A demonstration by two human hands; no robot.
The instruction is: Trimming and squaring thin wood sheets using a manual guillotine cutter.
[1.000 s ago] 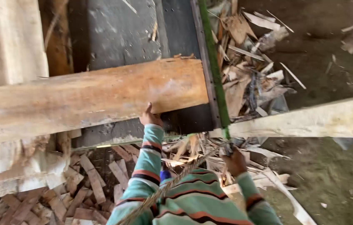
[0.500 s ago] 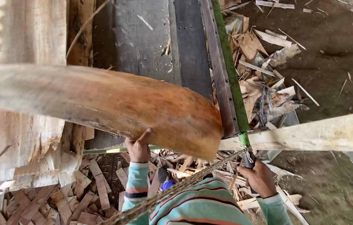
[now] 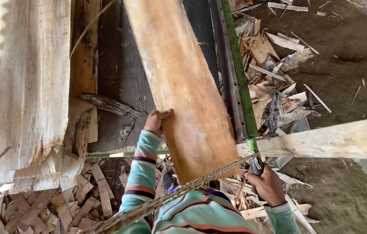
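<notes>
I see my left hand (image 3: 155, 121) pressed against the left edge of a long wooden plank (image 3: 183, 86), its fingers (image 3: 162, 115) curled onto the face of the board and gripping it. The plank runs from the top of the view down toward my chest, tilted slightly so its near end sits lower right, and it lies over the dark metal bed (image 3: 122, 73) of the saw machine. My right hand (image 3: 268, 185) is lower and to the right, its fingers clenched around a dark handle (image 3: 257, 164) at the near end of a green bar (image 3: 237, 73) that runs along the right side of the bed. A braided rope (image 3: 179, 190) stretches from that handle across the near end of the plank and down past my striped sleeve (image 3: 142, 173). A pale beam (image 3: 331, 141) crosses from the right edge toward the handle, just beside my right hand. At far left stands a broad, rough slab of timber (image 3: 23, 82), well apart from the plank. Wood scraps (image 3: 274, 65) lie heaped on the dirt floor (image 3: 348, 56) to the right of the green bar, and more offcuts (image 3: 31, 208) lie below the slab.
</notes>
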